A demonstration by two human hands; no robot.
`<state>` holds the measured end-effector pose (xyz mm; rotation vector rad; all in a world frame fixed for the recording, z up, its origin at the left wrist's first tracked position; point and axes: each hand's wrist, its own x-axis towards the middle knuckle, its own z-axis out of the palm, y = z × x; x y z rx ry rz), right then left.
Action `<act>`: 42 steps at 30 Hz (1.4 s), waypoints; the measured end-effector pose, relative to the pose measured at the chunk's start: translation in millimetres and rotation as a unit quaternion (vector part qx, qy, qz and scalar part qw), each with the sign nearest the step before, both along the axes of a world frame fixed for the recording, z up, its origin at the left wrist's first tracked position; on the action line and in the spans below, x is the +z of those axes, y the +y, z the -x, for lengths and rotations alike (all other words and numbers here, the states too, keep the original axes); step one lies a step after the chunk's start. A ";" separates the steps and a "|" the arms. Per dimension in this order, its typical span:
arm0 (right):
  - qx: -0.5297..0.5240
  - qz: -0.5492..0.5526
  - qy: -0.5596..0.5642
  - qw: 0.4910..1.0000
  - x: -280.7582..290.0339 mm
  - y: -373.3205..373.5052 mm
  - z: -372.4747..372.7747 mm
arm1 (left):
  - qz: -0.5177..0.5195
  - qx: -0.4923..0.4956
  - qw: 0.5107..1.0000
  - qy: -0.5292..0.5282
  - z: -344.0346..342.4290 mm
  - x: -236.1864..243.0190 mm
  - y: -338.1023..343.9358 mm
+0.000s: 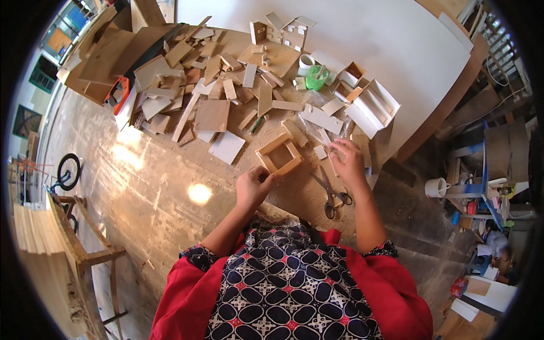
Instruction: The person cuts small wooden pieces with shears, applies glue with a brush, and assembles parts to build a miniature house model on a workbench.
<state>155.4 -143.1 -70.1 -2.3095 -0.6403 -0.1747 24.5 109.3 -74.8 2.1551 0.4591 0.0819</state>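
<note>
My left hand (253, 187) is closed at the near left corner of a small square wooden frame (289, 166), its fingertips against the wood. The frame lies tilted to the edges of the work surface, with a darker panel inside. To its right, my right hand (349, 164) has its fingers bent together over small wood strips and clear plastic. What its fingertips pinch, if anything, is too small to make out. Between my hands lie dark-handled scissors (330, 195), blades pointing away. A small pale block (321, 152) rests just left of my right fingertips.
Many wood offcuts (212, 115) are heaped at the left and back. A green cup (315, 78), a white cup (306, 61) and a white divided box (374, 107) stand at the far right. An orange-handled saw (118, 95) is at the left edge. A wooden frame stand (96, 255) stands on the floor.
</note>
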 end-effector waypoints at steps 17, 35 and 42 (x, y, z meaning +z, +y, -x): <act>-0.075 -0.024 0.017 0.997 -6.1 1.0 -7.4 | 0.002 0.010 1.000 0.012 -0.3 2.5 -1.4; -0.047 -0.028 0.041 0.998 -10.7 5.4 9.1 | 0.099 0.065 0.993 -0.027 10.3 -7.5 10.7; 0.015 -0.089 0.113 0.989 -5.1 35.6 17.1 | 0.290 0.116 0.950 0.009 18.3 -21.5 28.2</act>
